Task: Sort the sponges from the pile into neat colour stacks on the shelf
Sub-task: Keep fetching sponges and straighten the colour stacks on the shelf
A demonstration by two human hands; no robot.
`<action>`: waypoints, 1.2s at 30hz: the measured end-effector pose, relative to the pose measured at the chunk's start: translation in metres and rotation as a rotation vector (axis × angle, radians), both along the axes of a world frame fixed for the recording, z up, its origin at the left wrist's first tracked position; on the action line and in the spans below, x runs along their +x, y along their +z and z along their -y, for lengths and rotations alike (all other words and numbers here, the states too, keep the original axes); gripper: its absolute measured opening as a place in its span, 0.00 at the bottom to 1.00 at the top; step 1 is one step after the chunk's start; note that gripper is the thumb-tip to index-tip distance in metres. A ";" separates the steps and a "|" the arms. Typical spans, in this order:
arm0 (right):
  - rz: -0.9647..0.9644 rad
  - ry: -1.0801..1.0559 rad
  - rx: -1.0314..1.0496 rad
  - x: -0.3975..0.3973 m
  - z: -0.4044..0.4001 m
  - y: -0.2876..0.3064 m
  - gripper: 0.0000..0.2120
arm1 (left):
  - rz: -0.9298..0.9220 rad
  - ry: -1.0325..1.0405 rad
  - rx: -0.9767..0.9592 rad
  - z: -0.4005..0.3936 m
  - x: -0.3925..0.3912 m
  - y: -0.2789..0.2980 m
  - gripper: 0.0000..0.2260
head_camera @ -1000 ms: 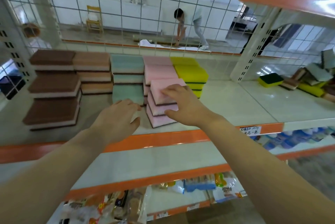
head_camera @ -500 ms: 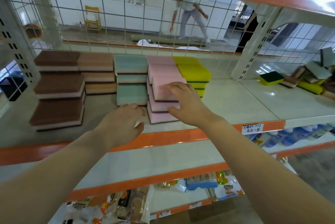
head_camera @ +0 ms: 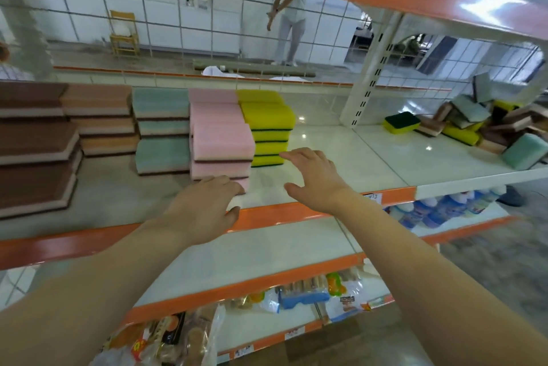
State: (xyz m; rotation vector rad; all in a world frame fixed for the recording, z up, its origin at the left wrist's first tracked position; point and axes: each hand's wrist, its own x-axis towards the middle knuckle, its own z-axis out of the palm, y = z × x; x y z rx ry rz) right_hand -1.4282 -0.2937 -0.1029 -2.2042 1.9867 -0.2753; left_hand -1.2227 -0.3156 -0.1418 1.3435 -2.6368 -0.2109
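Head-camera view: both hands are held over the shelf front with fingers spread, nothing gripped. The left hand is seen at 6 o'clock of the pink stack, its fingertips at the lowest sponge's front edge; whether contact is made cannot be told. The right hand is raised at 4 o'clock of the yellow stack. The unsorted pile is seen at 3 o'clock, well apart.
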 end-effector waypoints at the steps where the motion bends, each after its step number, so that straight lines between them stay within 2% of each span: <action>1: 0.009 -0.004 0.039 -0.010 -0.003 0.000 0.29 | 0.000 -0.008 0.012 -0.002 -0.010 0.001 0.19; 5: 0.004 -0.042 0.153 -0.057 -0.018 -0.001 0.28 | 0.016 -0.032 0.030 -0.009 -0.056 0.005 0.21; 10: 0.019 -0.113 0.188 -0.117 -0.042 0.000 0.26 | 0.023 -0.056 0.026 -0.018 -0.118 0.005 0.21; 15: -0.008 -0.178 0.217 -0.171 -0.065 0.002 0.18 | 0.050 -0.124 0.033 -0.021 -0.180 0.012 0.19; 21: 0.068 -0.328 0.224 -0.235 -0.103 0.003 0.21 | 0.104 -0.225 0.014 -0.022 -0.250 0.019 0.15; 27: 0.064 -0.447 0.246 -0.288 -0.129 0.001 0.21 | 0.141 -0.328 0.019 -0.028 -0.312 0.018 0.18; 36: 0.048 -0.569 0.257 -0.363 -0.125 0.001 0.20 | 0.174 -0.452 0.015 -0.002 -0.402 0.015 0.17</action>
